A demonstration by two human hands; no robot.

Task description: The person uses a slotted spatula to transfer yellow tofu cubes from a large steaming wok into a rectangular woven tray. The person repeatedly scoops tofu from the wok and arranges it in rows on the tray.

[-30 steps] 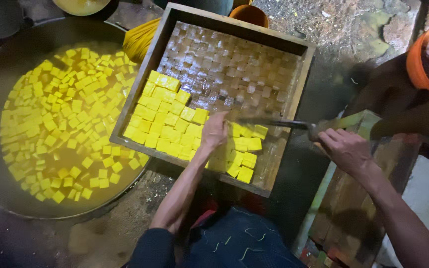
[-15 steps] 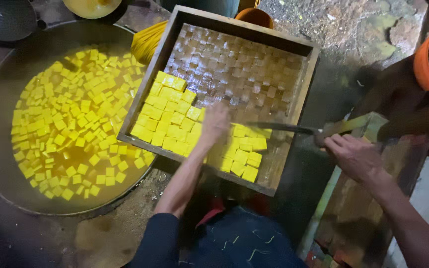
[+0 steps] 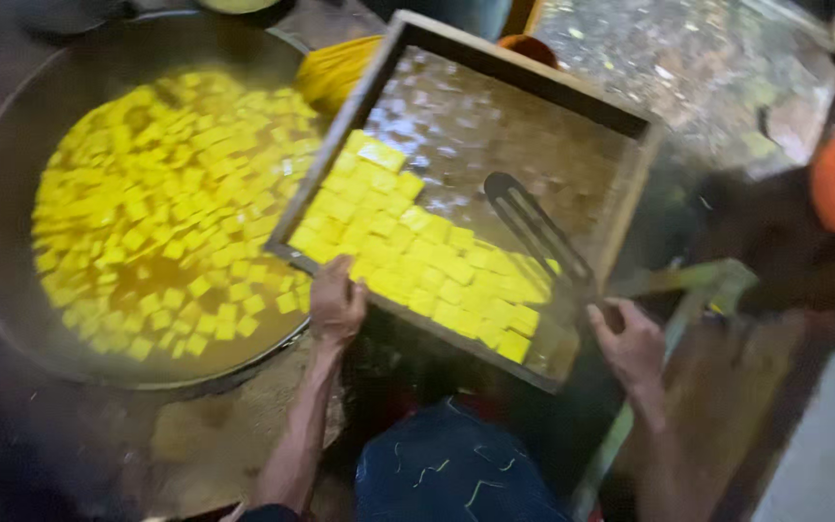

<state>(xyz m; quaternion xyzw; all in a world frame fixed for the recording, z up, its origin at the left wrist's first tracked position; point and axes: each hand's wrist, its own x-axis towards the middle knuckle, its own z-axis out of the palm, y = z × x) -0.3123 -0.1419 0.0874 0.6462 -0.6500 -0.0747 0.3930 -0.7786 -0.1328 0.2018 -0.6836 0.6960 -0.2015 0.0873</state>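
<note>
— What do your hands have?
— Your left hand (image 3: 336, 304) grips the wooden tray's (image 3: 524, 60) near rim at seven o'clock; your right hand (image 3: 630, 340) holds a slotted spatula (image 3: 533, 227) at its four o'clock corner.
— And around the tray?
— Yellow cubes (image 3: 417, 266) fill its lower half; at nine o'clock, a wide pan (image 3: 12, 193) holds more cubes in liquid.

Left hand (image 3: 337, 302) reaches forward with fingers curled closed, while right hand (image 3: 633, 340) stretches out, fingers clenched.

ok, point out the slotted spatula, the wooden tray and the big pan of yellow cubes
slotted spatula (image 3: 524, 217), head view, on the dark slotted blade.
wooden tray (image 3: 509, 68), head view, on the far rim.
big pan (image 3: 21, 126), head view, on its bare left wall.
</note>
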